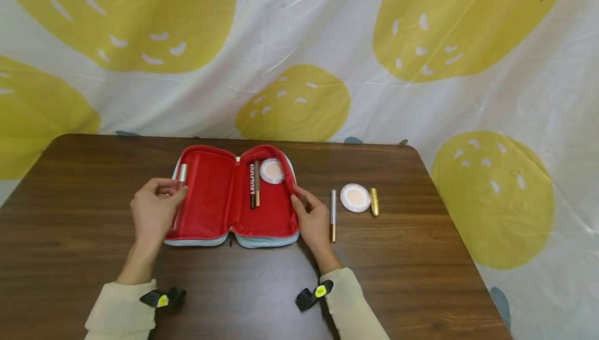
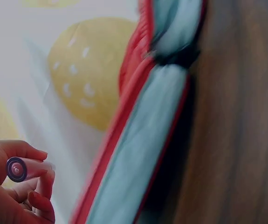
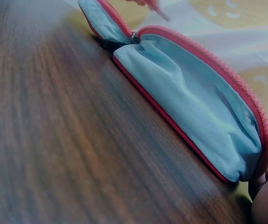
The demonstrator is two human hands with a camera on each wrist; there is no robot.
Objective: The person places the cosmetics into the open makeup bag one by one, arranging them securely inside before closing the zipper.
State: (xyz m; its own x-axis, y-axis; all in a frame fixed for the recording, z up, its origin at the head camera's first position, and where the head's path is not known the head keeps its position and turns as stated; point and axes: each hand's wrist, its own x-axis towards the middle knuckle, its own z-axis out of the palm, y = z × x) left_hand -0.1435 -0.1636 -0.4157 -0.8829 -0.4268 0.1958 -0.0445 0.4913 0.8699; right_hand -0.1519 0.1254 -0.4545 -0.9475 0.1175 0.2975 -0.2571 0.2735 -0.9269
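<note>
A zip pouch (image 1: 208, 194), red inside and light blue outside, lies unzipped and spread flat on the table. Over its left half, my left hand (image 1: 156, 207) pinches a slim pinkish tube with a silver end (image 1: 183, 172), likely lip gloss; its round end (image 2: 17, 169) faces the left wrist camera. My right hand (image 1: 314, 220) grips the pouch's right edge between thumb and fingers, at the red zipper rim (image 3: 259, 109). Inside the right half are a black-and-white pen-like stick (image 1: 252, 186), a brown stick with a gold end (image 1: 257, 184) and a round compact (image 1: 271, 170).
Right of the pouch on the brown table (image 1: 402, 277) lie a silver-and-gold tube (image 1: 333, 215), another round compact (image 1: 355, 197) and a short gold tube (image 1: 374, 202). A lemon-print curtain (image 1: 290, 28) hangs behind the table's far edge.
</note>
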